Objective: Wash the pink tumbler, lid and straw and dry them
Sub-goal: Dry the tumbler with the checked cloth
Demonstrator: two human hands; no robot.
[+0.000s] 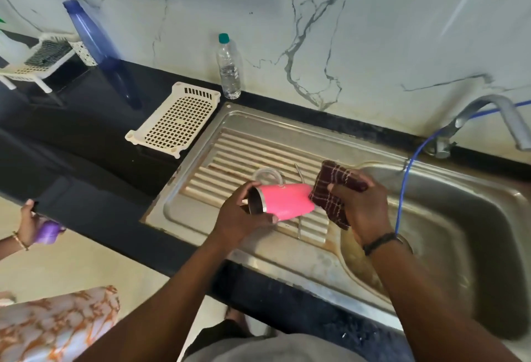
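Head view: left hand (240, 219) grips the pink tumbler (286, 201) near its open steel rim, fingers curled over the top, thumb under the lower edge. Tumbler is held sideways above the ribbed drainboard (230, 149), mouth pointing left, base pointing right. Right hand (360, 208) holds a dark checked cloth (334, 193), fingers curled round it, cloth pressed against the tumbler's base end. A black band sits on the right wrist. Clear lid (265, 175) lies on the drainboard just behind the tumbler, partly hidden by it. Metal straw (298, 172) lies on the drainboard, running under the tumbler, its lower end showing in front. Sink basin (459, 246) is to the right, with a steel tap (488, 114) over it and a blue hose (408, 178) hanging down into it. On the black tabletop (71, 132) left of the drainboard: a cream perforated tray (175, 119), a tall blue bottle (100, 45), a clear bottle (228, 67) with a teal cap by the marble wall. Far left, another person's hand (28, 224) holds something purple at the tabletop edge.
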